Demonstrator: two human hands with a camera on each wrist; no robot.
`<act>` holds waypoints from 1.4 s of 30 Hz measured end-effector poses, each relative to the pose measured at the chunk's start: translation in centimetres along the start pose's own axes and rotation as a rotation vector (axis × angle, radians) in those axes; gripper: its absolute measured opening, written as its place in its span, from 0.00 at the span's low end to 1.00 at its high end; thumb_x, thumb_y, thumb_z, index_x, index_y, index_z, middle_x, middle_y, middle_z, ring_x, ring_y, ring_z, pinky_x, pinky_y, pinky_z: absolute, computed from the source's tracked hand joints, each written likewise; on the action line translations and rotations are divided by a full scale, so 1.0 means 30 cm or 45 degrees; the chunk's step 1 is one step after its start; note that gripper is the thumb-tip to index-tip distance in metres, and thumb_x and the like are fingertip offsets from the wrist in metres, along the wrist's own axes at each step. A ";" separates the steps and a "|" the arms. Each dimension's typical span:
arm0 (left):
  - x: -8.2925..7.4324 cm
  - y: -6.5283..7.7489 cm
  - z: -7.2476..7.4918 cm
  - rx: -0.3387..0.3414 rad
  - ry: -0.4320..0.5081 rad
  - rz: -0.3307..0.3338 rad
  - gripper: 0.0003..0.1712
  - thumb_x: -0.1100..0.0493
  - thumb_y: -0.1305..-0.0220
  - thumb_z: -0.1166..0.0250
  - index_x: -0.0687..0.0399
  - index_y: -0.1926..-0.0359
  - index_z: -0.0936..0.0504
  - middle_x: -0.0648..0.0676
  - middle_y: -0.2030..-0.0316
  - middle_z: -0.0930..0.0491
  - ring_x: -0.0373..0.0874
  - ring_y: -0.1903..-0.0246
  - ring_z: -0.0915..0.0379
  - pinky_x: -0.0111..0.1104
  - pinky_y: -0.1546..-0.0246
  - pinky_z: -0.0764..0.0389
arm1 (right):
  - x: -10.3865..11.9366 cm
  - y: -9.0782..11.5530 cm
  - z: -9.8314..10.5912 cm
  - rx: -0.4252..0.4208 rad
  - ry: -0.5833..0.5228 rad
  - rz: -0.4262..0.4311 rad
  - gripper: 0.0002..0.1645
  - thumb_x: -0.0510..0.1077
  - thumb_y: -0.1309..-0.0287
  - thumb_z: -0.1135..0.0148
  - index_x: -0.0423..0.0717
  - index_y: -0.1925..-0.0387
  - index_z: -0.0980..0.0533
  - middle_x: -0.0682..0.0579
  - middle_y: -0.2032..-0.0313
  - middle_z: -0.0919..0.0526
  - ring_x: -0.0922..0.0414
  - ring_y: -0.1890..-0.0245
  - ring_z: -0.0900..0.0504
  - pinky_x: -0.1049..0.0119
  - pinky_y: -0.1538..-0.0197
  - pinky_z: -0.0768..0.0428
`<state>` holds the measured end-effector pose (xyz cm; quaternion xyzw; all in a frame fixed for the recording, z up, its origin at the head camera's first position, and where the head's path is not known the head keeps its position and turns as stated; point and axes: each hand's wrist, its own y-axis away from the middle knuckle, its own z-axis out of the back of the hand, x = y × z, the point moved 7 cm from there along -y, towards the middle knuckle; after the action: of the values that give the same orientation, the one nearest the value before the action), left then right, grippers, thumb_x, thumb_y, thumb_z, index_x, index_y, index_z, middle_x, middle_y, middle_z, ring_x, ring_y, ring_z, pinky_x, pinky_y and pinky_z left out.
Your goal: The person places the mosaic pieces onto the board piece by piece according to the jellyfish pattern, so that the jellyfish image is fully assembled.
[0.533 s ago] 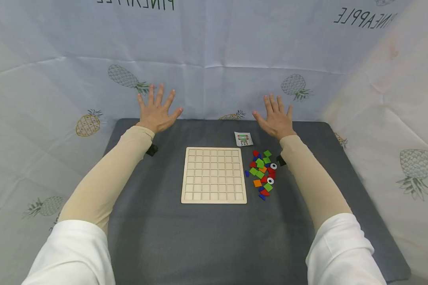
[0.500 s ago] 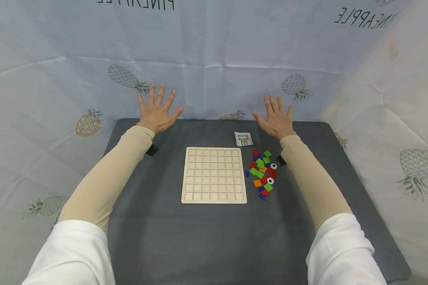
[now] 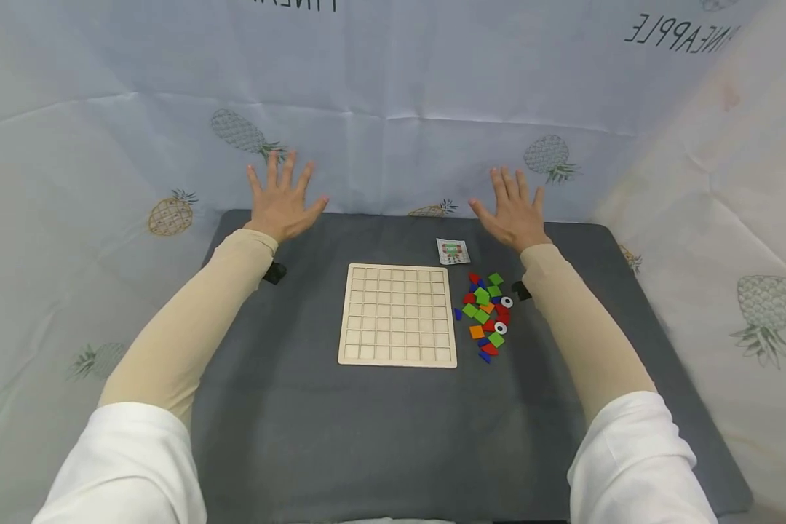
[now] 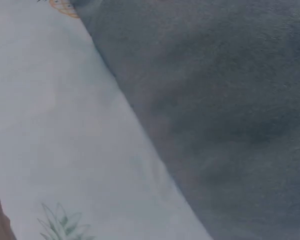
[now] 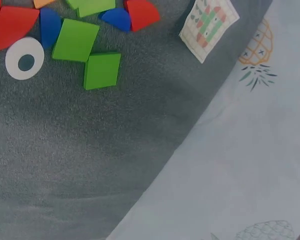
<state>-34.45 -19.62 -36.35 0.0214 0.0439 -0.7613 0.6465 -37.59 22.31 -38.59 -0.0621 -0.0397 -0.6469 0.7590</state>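
My left hand [image 3: 279,207] is held out over the table's far left edge, fingers spread and straight, holding nothing. On the other side my right hand [image 3: 516,217] is spread the same way above the far edge. Between the arms lies a square wooden grid board [image 3: 398,316], its cells bare. To its right is a loose pile of small flat pieces: green squares [image 5: 76,40], red quarter-rounds [image 5: 16,26], blue pieces [image 5: 50,27], orange squares [image 3: 476,332] and white rings [image 5: 24,58]. A small printed card [image 3: 453,252] with a coloured pattern lies behind them, nearest the right hand.
The dark grey table [image 3: 367,437] has rounded corners. A white cloth [image 3: 393,80] printed with pineapples hangs behind it and along both sides. A black wrist camera [image 3: 275,274] is strapped under the left wrist, another black one [image 3: 521,291] under the right.
The head view has shifted slightly, so the board, pieces and card appear a little higher and further right. Both hands keep their spread pose; nothing on the table has been moved.
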 end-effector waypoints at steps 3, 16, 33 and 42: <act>0.022 0.012 0.008 -0.071 0.045 0.019 0.42 0.34 0.23 0.62 0.49 0.18 0.54 0.64 0.19 0.66 0.64 0.20 0.79 0.71 0.29 0.75 | -0.007 0.012 0.014 -0.046 -0.041 -0.012 0.51 0.72 0.28 0.65 0.55 0.18 0.67 0.46 0.18 0.66 0.42 0.18 0.67 0.33 0.23 0.67; 0.067 0.129 -0.015 -0.392 0.638 0.114 0.36 0.42 0.22 0.55 0.59 0.24 0.42 0.66 0.28 0.39 0.63 0.31 0.41 0.58 0.34 0.36 | -0.068 0.123 0.068 -0.208 -0.303 0.008 0.42 0.53 0.27 0.53 0.43 0.20 0.54 0.37 0.22 0.49 0.36 0.22 0.49 0.37 0.23 0.51; 0.066 0.219 -0.202 -0.156 1.189 0.154 0.34 0.38 0.21 0.58 0.54 0.29 0.34 0.63 0.37 0.26 0.58 0.39 0.26 0.55 0.41 0.25 | -0.120 0.247 0.054 -0.162 -0.454 -0.057 0.37 0.51 0.28 0.50 0.40 0.24 0.41 0.34 0.27 0.38 0.34 0.26 0.44 0.31 0.27 0.47; 0.027 0.269 -0.263 -0.079 1.661 0.195 0.35 0.38 0.22 0.56 0.55 0.26 0.37 0.66 0.31 0.30 0.59 0.35 0.29 0.51 0.36 0.25 | -0.157 0.338 0.009 -0.025 -0.572 -0.108 0.36 0.54 0.26 0.51 0.41 0.24 0.41 0.33 0.28 0.37 0.34 0.32 0.36 0.33 0.36 0.34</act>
<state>-26.80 -20.95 -44.60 0.4630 0.4470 -0.5424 0.5401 -28.33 28.52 -39.42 -0.2103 -0.2038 -0.6487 0.7025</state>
